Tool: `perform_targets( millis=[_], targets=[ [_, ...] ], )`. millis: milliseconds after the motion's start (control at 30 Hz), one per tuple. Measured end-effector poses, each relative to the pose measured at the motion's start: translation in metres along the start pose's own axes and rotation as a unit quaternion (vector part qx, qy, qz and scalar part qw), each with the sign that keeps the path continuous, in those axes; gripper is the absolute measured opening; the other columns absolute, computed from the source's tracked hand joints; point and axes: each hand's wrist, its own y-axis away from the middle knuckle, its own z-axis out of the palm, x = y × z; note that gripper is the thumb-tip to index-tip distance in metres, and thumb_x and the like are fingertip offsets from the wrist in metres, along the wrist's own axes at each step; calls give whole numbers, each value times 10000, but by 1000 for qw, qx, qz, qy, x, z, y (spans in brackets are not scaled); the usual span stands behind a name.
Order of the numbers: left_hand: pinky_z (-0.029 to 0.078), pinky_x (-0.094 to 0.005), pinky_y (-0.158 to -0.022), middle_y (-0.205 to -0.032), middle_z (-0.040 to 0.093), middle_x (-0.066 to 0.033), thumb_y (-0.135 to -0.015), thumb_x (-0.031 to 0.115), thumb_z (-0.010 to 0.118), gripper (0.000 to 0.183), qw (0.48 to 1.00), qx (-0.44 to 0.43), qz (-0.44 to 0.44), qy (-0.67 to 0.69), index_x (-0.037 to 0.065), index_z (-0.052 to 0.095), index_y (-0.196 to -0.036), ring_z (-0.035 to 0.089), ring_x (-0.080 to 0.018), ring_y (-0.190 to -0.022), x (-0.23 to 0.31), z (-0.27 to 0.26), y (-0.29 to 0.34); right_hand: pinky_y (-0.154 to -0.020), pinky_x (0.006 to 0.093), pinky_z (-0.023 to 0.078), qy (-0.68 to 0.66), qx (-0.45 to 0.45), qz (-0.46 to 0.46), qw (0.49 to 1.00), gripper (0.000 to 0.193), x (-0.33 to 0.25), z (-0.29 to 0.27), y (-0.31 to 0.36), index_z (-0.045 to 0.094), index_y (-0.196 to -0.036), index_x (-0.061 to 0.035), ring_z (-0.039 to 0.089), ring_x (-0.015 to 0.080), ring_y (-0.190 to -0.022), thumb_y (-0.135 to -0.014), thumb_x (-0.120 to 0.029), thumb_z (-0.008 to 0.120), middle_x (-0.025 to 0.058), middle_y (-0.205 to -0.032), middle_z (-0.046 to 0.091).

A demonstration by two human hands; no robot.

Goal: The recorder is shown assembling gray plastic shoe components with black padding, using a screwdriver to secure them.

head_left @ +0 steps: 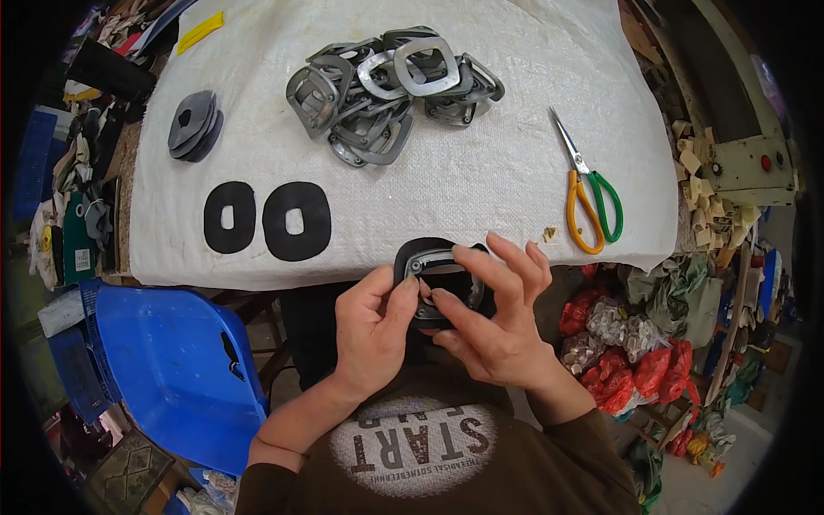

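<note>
Just off the table's front edge, my left hand (374, 324) grips a grey metal frame (417, 265) with a rounded-square opening. A black padded piece (429, 245) shows around the frame's outer edge. My right hand (502, 318) is at the frame's right side, its thumb and forefinger pressed against the rim and its other fingers raised. Two flat black rings (295, 221) with small square holes lie on the table to the left. Farther back is a heap of similar grey metal frames (369, 94).
The table has a white woven cover (481, 189). Scissors (584, 189) with orange and green handles lie at right, a stack of grey pads (195, 126) and a yellow strip (200, 32) at left. A blue tub (172, 369) stands below left; red bags (635, 373) below right.
</note>
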Motion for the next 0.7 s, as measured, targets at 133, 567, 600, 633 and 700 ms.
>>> perform_targets(
  millis=[133,567,600,633,700],
  targets=[
    [410,-182,-563,-721,566,-11,-899,89,485,174,1000,2,-15,26,-33,551,-794,471,-17,-666,-8,-4,-2,-1003,541,101,60,-3,-41,997,386,2,7,6,611,-1007,-186,359,304,-1179,-665,-352,675,36,-1223,489],
    [393,-168,-559,-703,558,3,-891,80,491,173,997,7,-44,68,-26,576,-783,453,-9,-636,-11,-2,-4,-1014,574,64,68,-50,-119,989,396,17,0,9,571,-1085,-265,361,241,-1217,-694,-222,606,-61,-1216,477],
    [389,-164,-557,-701,556,4,-890,81,492,172,997,5,-41,62,-25,579,-787,451,-9,-629,-11,-2,-4,-1014,574,64,68,-50,-118,989,396,17,-1,10,571,-1085,-265,361,241,-1217,-694,-222,606,-61,-1216,477],
    [389,-164,-557,-701,556,4,-890,81,492,172,997,3,-41,62,-25,579,-787,451,-9,-629,-10,-1,-4,-1013,570,69,59,-53,-112,990,392,17,-2,10,573,-1080,-267,355,245,-1221,-693,-213,609,-46,-1221,474],
    [394,-166,-545,-704,556,0,-893,87,490,174,994,2,-53,93,-26,581,-797,458,-13,-629,-7,1,-4,-1012,566,74,51,-56,-106,991,389,16,-3,10,574,-1075,-269,348,250,-1226,-692,-205,611,-31,-1227,472]
  ],
)
